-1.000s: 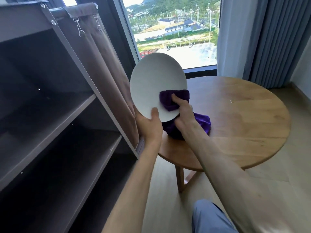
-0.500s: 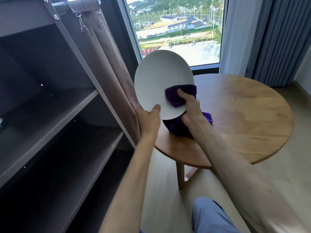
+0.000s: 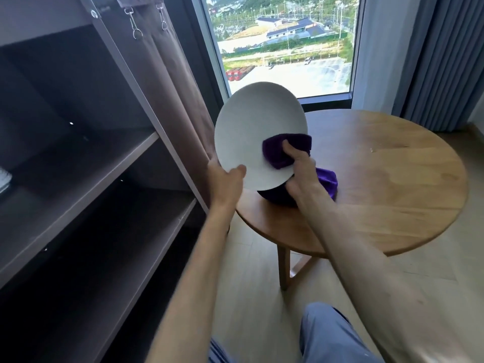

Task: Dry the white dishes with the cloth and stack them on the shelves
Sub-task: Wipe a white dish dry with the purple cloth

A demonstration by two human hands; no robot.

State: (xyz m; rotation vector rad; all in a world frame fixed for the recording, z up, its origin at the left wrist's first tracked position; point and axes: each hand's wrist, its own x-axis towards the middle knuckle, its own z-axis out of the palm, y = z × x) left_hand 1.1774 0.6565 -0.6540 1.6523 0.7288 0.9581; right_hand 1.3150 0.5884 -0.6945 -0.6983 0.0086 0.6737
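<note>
A white plate (image 3: 251, 127) is held up on edge above the left side of the round wooden table (image 3: 379, 195). My left hand (image 3: 226, 183) grips its lower left rim, thumb on the face. My right hand (image 3: 301, 169) presses a purple cloth (image 3: 280, 150) against the plate's lower right face; the rest of the cloth hangs down behind the hand to the table. The grey-brown shelves (image 3: 86, 174) stand open at the left. Something white shows at the far left edge of the middle shelf (image 3: 4, 178); it is cut off by the frame.
A brown curtain (image 3: 167, 82) hangs on clips at the shelf unit's right side, close behind the plate. A window (image 3: 285, 45) and grey drapes (image 3: 442, 61) are behind the table. My knees in blue trousers (image 3: 330, 334) are at the bottom.
The plate and both hands have stayed together near the table's left edge. My right hand with the cloth has shifted slightly on the plate's lower right face.
</note>
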